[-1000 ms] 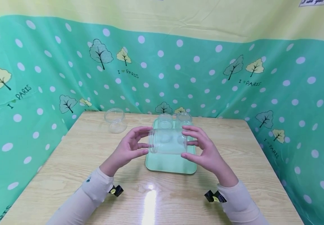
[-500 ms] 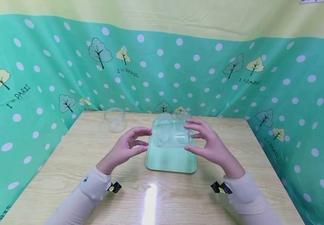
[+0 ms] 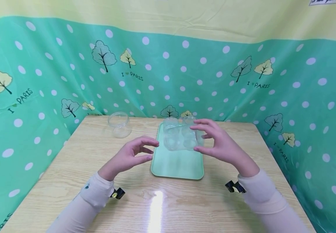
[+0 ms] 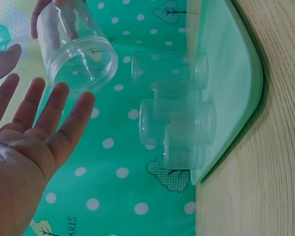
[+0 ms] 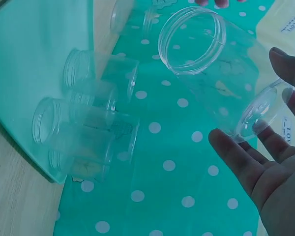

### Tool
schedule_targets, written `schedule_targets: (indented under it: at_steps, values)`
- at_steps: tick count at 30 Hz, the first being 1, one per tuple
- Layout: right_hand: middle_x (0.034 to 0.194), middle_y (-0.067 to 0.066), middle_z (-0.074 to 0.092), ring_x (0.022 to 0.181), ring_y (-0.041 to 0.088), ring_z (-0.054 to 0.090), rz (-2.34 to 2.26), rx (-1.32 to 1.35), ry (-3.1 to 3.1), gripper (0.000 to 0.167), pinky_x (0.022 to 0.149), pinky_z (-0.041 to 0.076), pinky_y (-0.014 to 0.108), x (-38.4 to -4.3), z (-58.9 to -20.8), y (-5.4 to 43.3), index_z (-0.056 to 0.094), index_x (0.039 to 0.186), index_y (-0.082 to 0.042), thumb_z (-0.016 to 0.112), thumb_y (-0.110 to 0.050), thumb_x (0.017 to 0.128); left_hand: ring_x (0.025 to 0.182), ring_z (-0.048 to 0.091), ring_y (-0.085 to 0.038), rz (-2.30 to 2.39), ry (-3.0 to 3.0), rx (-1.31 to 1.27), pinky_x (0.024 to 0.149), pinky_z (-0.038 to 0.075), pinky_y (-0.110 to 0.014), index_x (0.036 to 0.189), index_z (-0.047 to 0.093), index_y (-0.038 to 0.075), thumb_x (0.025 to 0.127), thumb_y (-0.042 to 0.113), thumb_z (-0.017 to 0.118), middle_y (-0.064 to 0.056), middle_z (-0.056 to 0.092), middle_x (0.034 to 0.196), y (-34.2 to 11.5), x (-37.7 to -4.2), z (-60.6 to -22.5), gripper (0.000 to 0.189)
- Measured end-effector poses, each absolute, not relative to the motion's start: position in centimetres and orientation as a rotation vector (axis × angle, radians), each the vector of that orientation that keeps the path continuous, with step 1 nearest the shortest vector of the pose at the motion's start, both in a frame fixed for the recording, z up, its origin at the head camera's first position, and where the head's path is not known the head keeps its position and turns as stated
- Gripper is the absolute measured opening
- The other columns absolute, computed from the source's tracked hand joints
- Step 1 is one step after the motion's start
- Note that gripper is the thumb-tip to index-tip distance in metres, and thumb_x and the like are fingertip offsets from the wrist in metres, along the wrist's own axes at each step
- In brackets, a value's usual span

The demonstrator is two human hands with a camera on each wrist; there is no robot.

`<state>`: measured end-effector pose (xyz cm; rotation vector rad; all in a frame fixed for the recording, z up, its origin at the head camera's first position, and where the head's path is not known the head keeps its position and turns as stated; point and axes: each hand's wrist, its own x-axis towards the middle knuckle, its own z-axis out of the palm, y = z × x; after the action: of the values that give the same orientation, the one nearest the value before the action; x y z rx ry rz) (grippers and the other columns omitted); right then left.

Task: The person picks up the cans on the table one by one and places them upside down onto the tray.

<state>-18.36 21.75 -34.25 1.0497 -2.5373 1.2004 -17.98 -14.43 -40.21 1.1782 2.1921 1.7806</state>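
My right hand holds a clear plastic jar by its base end, above the tray. The jar lies sideways in the air, slightly tilted. Its threaded open mouth points left, toward my left hand. That hand has spread, relaxed fingers and is apart from the jar, with nothing in it. Below and behind, several more clear jars stand mouth down at the far end of a light green tray. In the head view the held jar partly covers them.
Another clear jar stands mouth up on the wooden table, at the back left beyond the tray. A green dotted curtain hangs behind the table and along its sides.
My left hand has let go of the jar's mouth end. My right hand has carried the jar away to the right and farther back over the tray, and the jar has tilted a little.
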Motion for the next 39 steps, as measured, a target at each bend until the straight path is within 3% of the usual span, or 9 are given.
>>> schedule_targets:
  at_steps: [6,17,28,39]
  values:
    - [0.153,-0.002,0.043,0.135,0.021,0.05,1.161,1.044,-2.6,0.064,0.097,0.056,0.048,-18.6,-34.1,21.8,0.058,0.143,-0.028,0.086,-0.021,0.085,0.126,0.059,-0.023,1.679,2.233,1.29,0.096,0.058,-0.046,0.13,0.064,0.01,0.091,-0.007,0.072,-0.011,0.061,0.135,-14.3,-18.0,-40.5,0.043]
    - [0.153,0.0,0.044,0.133,0.024,0.052,0.954,1.046,-2.766,0.063,0.096,0.057,0.047,-19.4,-32.9,21.4,0.058,0.143,-0.025,0.085,-0.023,0.086,0.118,0.063,-0.021,1.531,2.251,1.32,0.098,0.057,-0.044,0.126,0.067,0.017,0.094,0.005,0.073,-0.009,0.065,0.131,-13.6,-17.8,-41.0,0.035]
    - [0.152,-0.003,0.045,0.133,0.023,0.052,0.834,1.063,-2.915,0.062,0.096,0.056,0.046,-20.3,-31.4,20.7,0.06,0.141,-0.029,0.085,-0.024,0.085,0.117,0.063,-0.014,1.45,2.276,1.3,0.099,0.056,-0.038,0.125,0.067,0.022,0.096,0.012,0.073,0.004,0.067,0.127,-13.2,-17.7,-41.2,0.031]
    - [0.149,-0.004,0.047,0.135,0.025,0.051,0.709,1.059,-2.999,0.059,0.104,0.052,0.048,-20.8,-31.1,20.0,0.061,0.138,-0.033,0.085,-0.026,0.085,0.115,0.063,-0.013,1.379,2.288,1.31,0.089,0.057,-0.035,0.124,0.067,0.026,0.097,0.013,0.072,0.002,0.067,0.128,-13.1,-17.8,-41.9,0.03]
